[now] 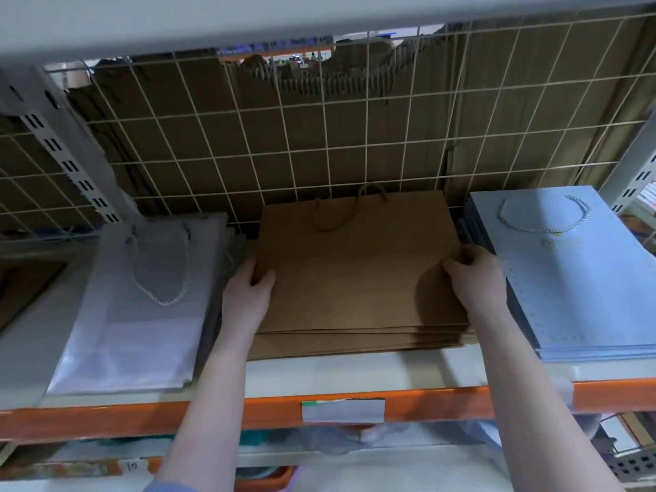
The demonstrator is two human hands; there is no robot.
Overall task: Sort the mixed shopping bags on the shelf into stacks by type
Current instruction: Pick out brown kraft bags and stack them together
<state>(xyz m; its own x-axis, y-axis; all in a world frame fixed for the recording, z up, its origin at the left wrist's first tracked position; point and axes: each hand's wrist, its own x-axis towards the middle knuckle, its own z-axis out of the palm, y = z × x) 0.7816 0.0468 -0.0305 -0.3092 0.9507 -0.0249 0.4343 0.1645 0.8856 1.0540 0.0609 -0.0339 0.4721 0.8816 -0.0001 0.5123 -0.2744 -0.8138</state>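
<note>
The left hand reaches in from below with the forearm angled up and slightly right; its thumb lies on top of the brown paper bags and its fingers curl under the stack's left edge, so it grips that edge. The right hand mirrors it on the opposite side, forearm rising from the lower right, thumb pressed on the top bag and fingers wrapped round the right edge (the fingertips themselves are hidden behind the paper). Both hands thus clamp the same brown stack between them.

That stack lies flat in the middle of the shelf, its twisted paper handles pointing toward the wire mesh back, and its several layers show along the near edge. Just left of the left wrist sits a stack of translucent white bags with a cord handle lying on top, slightly skewed. Just right of the right hand lies a stack of pale blue bags, cord handle looped near the back. Corrugated cardboard stands behind the mesh. A white label sits on the orange front beam below the brown stack.
</note>
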